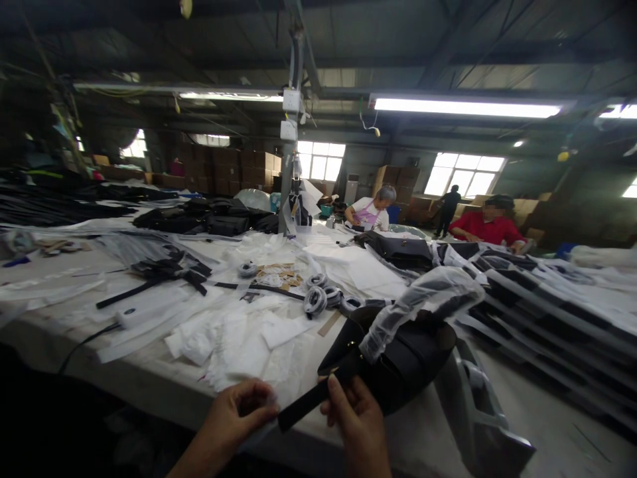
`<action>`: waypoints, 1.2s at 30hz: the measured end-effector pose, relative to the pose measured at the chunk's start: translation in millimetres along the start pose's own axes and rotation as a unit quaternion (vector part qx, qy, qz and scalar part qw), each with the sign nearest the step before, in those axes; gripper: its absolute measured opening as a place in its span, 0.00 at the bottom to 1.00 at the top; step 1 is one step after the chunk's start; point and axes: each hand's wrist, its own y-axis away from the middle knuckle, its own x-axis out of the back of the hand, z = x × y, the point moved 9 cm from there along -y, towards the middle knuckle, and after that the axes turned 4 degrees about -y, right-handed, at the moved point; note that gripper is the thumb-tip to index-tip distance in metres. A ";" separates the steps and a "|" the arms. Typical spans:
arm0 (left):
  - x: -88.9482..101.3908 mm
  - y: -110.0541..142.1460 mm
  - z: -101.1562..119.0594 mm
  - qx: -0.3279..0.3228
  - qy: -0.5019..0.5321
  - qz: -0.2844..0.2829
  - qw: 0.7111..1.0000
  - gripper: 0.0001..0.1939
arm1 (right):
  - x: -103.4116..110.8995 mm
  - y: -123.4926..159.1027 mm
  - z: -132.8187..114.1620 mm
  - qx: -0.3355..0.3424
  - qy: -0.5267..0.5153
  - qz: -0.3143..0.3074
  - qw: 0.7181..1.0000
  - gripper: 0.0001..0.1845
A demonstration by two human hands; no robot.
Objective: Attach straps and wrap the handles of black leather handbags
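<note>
The black handbag (413, 362), its handle sleeved in translucent plastic wrap (423, 302), rests on the pale table (557, 405), its contents hidden. The right hand (351, 411) grips a black strap (301, 408) in front of the bag, while the left hand (241, 415) curls its fingers beside the strap's end, whether pinching anything cannot be told. Behind, cardboard boxes (256, 171) stand stacked, contents unseen.

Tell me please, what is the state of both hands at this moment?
Left hand: curled near the end of the black strap; whether it grips anything cannot be told.
Right hand: closed, holding the black strap.
</note>
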 end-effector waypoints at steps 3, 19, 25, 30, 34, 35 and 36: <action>-0.9 3.6 -4.8 0.001 -0.003 -0.028 1.000 0.15 | 0.3 2.3 -4.8 0.014 -0.030 0.038 0.999 0.22; -10.2 16.7 -2.3 0.052 0.044 -0.093 0.993 0.20 | -0.2 0.1 1.9 0.029 0.061 0.041 0.997 0.22; -27.6 17.9 13.7 0.041 0.022 -0.120 0.992 0.20 | -7.0 -0.1 -3.2 0.015 0.127 -0.023 0.992 0.24; -59.3 9.8 33.7 0.003 -0.006 -0.137 0.991 0.20 | 6.9 4.8 -16.0 0.049 0.218 -0.003 0.975 0.27; -89.2 -1.5 56.1 -0.024 -0.011 -0.148 0.989 0.21 | 28.1 9.8 -22.4 0.063 0.274 0.040 0.959 0.32; -96.1 -5.1 62.3 -0.031 -0.008 -0.150 0.988 0.22 | 31.7 10.2 -22.9 0.063 0.274 0.045 0.959 0.32; -102.7 -8.9 68.3 -0.037 -0.004 -0.153 0.988 0.22 | 34.0 10.2 -23.3 0.064 0.271 0.048 0.959 0.32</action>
